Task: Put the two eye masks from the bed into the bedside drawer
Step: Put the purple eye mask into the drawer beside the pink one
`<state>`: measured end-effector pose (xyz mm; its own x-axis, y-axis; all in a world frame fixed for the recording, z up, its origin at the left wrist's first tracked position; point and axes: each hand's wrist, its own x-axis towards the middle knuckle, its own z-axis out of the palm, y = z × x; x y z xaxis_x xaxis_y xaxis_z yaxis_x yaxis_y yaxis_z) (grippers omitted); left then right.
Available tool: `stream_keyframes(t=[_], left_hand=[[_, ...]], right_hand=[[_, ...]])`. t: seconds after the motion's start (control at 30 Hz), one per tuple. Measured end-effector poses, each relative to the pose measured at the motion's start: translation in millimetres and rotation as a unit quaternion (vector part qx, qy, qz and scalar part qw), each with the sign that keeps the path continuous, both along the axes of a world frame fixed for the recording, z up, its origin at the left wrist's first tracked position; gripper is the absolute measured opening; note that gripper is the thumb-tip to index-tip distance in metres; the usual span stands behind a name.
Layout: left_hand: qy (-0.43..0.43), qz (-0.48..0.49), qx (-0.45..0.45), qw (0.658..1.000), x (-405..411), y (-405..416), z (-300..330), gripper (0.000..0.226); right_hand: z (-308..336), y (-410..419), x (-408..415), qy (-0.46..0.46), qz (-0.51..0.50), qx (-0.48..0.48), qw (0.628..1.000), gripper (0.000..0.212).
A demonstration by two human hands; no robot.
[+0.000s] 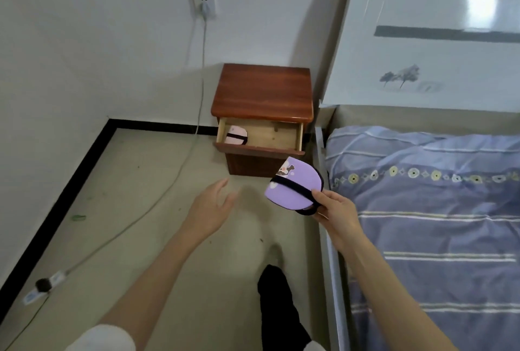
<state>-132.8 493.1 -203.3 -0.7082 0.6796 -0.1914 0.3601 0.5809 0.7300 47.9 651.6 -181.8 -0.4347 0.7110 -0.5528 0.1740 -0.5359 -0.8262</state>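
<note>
Our right hand holds the purple padded fabric eye mask: folded in half, half-round outline, black elastic strap across its face, small cartoon print near the top edge. Grip is a closed pinch, thumb on top at the mask's lower right corner, fingers underneath; black strap loop bunches against the palm. Most of the mask sticks out up and left of the grip, tilted, above the floor, just beside the bed edge.

Our left hand is empty, fingers loosely spread, palm down over the floor, left of the mask and apart from it.

Right of us: bed with blue striped cover.

Further out: reddish-brown wooden bedside cabinet, top drawer pulled open. The pink folded eye mask with black strap lies inside, in the drawer's left end. Rest of the light-wood drawer bottom is bare. Purple mask sits nearer than the drawer front, toward its right end.
</note>
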Motion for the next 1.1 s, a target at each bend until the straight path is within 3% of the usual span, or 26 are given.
stream_keyframes(t=[0.13,0.2,0.4,0.8,1.0,1.1], left_hand=[[0.133,-0.111,-0.089,0.981,-62,74,-26,0.051],[0.161,-0.140,-0.122,0.969,-86,105,-45,0.052],[0.193,-0.158,-0.212,0.945,-144,168,-126,0.054],[0.217,-0.209,-0.229,0.926,-233,242,-284,0.056],[0.213,-0.221,-0.205,0.929,-257,243,-303,0.048],[0.212,-0.235,-0.190,0.929,-262,247,-304,0.041]], right_hand=[[-24,95,-63,-0.027,-0.016,-0.049,0.998,0.008],[-43,136,-90,-0.049,-0.006,-0.063,0.997,0.007],[-129,220,-169,-0.122,0.022,-0.081,0.989,0.032],[-306,286,-287,-0.183,0.045,-0.091,0.978,0.022],[-339,298,-321,-0.239,0.069,-0.044,0.968,0.018],[-342,301,-325,-0.282,0.102,0.026,0.954,0.024]])
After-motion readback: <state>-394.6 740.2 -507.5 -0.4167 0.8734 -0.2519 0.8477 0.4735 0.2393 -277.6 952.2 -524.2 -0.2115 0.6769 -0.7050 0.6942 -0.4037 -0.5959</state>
